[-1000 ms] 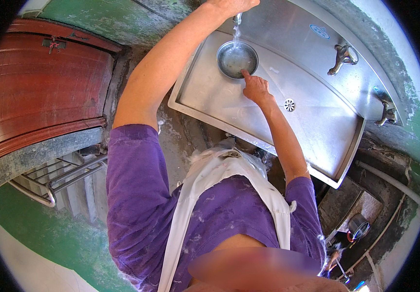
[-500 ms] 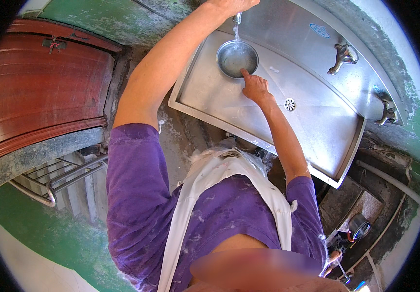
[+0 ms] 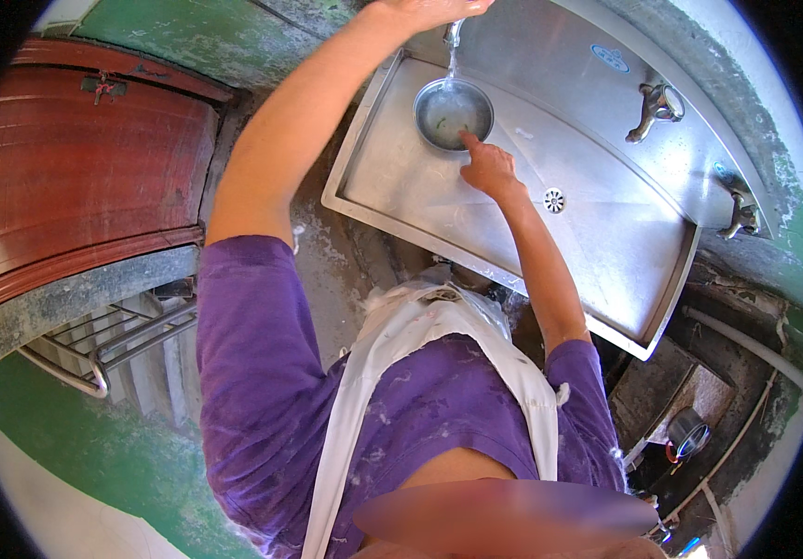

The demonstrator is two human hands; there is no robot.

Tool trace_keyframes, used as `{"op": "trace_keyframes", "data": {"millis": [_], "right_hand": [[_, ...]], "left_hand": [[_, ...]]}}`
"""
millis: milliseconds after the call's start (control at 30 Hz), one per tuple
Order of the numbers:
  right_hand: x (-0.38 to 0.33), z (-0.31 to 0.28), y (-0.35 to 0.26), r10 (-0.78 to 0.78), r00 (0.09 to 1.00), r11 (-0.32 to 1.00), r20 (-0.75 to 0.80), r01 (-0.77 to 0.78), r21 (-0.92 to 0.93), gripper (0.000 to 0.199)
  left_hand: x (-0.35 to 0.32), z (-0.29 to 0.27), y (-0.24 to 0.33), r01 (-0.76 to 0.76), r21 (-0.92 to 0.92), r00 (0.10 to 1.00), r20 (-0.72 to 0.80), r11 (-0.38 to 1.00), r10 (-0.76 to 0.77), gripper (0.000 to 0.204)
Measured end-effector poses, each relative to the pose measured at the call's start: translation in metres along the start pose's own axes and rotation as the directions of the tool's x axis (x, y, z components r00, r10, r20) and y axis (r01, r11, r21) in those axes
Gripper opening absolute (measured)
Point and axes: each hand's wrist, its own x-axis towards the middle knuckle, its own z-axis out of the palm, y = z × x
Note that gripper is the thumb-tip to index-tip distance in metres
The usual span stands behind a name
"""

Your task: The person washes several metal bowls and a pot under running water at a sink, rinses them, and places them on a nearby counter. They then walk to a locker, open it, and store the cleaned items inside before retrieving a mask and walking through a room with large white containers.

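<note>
A small round steel bowl (image 3: 453, 114) sits in the steel sink (image 3: 401, 191) under a running tap (image 3: 454, 33). Water falls into the bowl, which has some green bits in it. My right hand (image 3: 487, 166) grips the bowl's near rim, with a finger reaching inside. My left hand (image 3: 425, 11) is up at the top edge, on the tap; most of its fingers are cut off by the picture's rim.
Two more taps (image 3: 655, 104) (image 3: 739, 216) stand along the sink's back. A drain (image 3: 554, 199) lies mid-sink. A red wooden door (image 3: 66, 177) and a metal rack (image 3: 113, 340) are to my left. A dark pit with a can (image 3: 687, 433) lies lower right.
</note>
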Motion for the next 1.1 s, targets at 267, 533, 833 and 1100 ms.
{"op": "trace_keyframes", "data": {"millis": [267, 533, 833, 1100], "right_hand": [[0.003, 0.03, 0.031, 0.445, 0.895, 0.505, -0.036, -0.218, 0.835, 0.05], [0.036, 0.051, 0.029, 0.442, 0.888, 0.108, 0.125, -0.191, 0.976, 0.037], [-0.078, 0.016, 0.052, 0.505, 0.847, -0.131, 0.168, -0.118, 0.984, 0.054], [-0.312, -0.021, 0.111, 0.75, 0.66, -0.11, 0.053, 0.045, 0.993, 0.051]], "left_hand": [[-0.02, -0.022, -0.008, -0.168, -0.051, 0.981, -0.108, 0.985, 0.162, 0.038], [-0.158, -0.025, -0.017, 0.412, -0.536, 0.893, 0.08, 0.736, -0.442, 0.047], [-0.241, -0.014, 0.065, 0.436, -0.721, 0.883, 0.227, 0.539, -0.411, 0.037], [-0.172, -0.018, 0.249, 0.29, -0.888, 0.956, 0.283, 0.358, -0.072, 0.045]]}}
